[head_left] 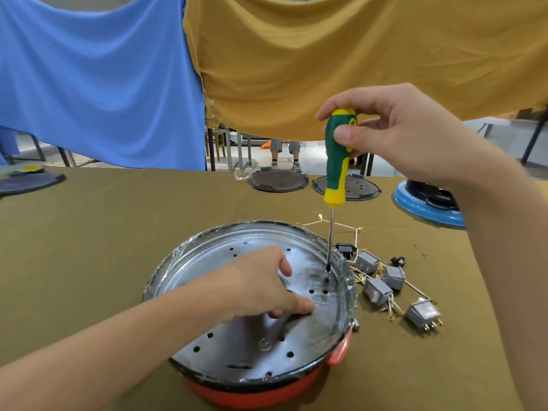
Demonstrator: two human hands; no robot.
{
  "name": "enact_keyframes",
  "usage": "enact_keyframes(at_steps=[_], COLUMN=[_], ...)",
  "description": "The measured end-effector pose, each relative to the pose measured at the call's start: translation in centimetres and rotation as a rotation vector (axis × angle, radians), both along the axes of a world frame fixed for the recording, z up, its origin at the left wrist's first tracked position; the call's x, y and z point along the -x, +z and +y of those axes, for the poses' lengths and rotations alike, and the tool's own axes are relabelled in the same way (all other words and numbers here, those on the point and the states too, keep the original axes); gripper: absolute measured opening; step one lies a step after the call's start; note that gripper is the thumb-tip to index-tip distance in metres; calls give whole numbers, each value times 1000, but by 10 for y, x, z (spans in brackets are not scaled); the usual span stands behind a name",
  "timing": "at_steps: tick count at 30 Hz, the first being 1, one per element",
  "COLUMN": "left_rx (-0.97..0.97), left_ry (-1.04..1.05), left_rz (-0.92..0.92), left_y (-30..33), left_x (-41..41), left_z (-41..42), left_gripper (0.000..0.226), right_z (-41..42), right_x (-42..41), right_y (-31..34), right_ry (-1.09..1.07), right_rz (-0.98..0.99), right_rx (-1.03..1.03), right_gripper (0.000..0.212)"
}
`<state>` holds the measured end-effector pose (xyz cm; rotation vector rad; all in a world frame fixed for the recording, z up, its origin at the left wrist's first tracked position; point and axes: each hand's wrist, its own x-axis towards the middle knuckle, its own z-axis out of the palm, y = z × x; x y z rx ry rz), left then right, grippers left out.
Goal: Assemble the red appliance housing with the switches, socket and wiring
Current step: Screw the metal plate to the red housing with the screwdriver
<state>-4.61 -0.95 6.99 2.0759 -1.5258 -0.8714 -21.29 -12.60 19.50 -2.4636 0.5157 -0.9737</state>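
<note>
The red housing (261, 393) sits low in the centre of the frame on the olive worktop (103, 232), with a perforated metal plate (261, 336) covering its top. Your left hand (261, 289) lies flat on that plate, fingers spread, its grip closed on nothing. Your right hand (394, 129) has its grip wrapped round the green-and-yellow screwdriver (336, 161), held upright with the tip down on the plate near its right rim. Grey switches (378, 290), a black socket (345, 250) and loose wiring (326, 225) lie just right of the housing.
</note>
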Motion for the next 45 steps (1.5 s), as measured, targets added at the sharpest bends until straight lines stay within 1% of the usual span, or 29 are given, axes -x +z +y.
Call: enact_keyframes(at_steps=[4, 10, 11, 13, 16, 17, 19, 20, 21, 23, 25, 27, 29, 30, 32, 34, 35, 36, 38, 40, 41, 42, 44, 45], left_rx=[60, 108, 111, 95, 38, 28, 26, 31, 35, 33, 23, 22, 18, 4, -36, -13, 36, 98, 211, 263, 278, 294, 323, 331], left_ry=[41, -10, -16, -18, -37, -42, -54, -61, -68, -82, -97, -127, -162, -181, -228, -264, -269, -269, -280, -308, -331, -354, -379, -385], left_rz=[173, 255, 255, 200, 114, 100, 87, 88, 87, 81, 61, -3, -116, -173, -311, -476, -517, -517, -439, -320, -279, -258, -246, -241], left_y=[-4, -9, -10, -11, -13, -14, -15, -16, -16, -15, -13, -9, -3, 1, 10, 19, 21, 22, 18, 13, 11, 9, 7, 6], left_x=[1, -1, -1, -1, -3, -4, -5, -5, -5, -5, -5, -5, -4, -4, -4, -6, -6, -5, -2, 2, 3, 4, 4, 3], left_z=[3, 4, 3, 3, 1, 0, -1, -2, -2, -3, -3, -3, -3, -3, -6, -13, -17, -21, -31, -39, -43, -46, -51, -52], left_gripper=[49, 37, 36, 36, 34, 34, 34, 34, 33, 31, 30, 29, 31, 32, 34, 33, 30, 27, 22, 16, 15, 14, 12, 9], right_z=[4, 9, 9, 10, 11, 10, 8, 7, 7, 6, 7, 7, 7, 7, 6, 7, 8, 8, 8, 10, 10, 11, 12, 12], right_x=[0, 3, 4, 1, -9, -13, -19, -22, -23, -23, -19, -10, -1, 3, 4, -1, -5, -9, -12, -8, -7, -6, -8, -10], right_y=[2, 4, 5, 4, -1, -2, -6, -7, -9, -9, -6, -1, 4, 5, 5, 3, 1, -1, -1, 1, 3, 3, 2, 2], right_ry=[-5, 2, 9, 22, -20, -60, -143, -171, -182, -139, -78, -47, -9, -25, -139, -245, -257, -241, -158, -89, -81, -99, -220, -263], right_rz=[7, -5, -7, 14, 70, 74, 51, 34, 31, 73, 143, 177, 186, 185, 172, 177, 185, 179, 188, 215, 211, 198, 189, 194], right_rx=[21, 58, 63, 75, 137, 186, 278, 305, 319, 291, 228, 168, 71, 62, 182, 284, 294, 282, 196, 147, 168, 206, 292, 306], right_gripper=[24, 29, 30, 30, 16, 17, 30, 32, 30, 17, 17, 21, 24, 23, 16, 31, 34, 30, 13, 18, 16, 16, 35, 38])
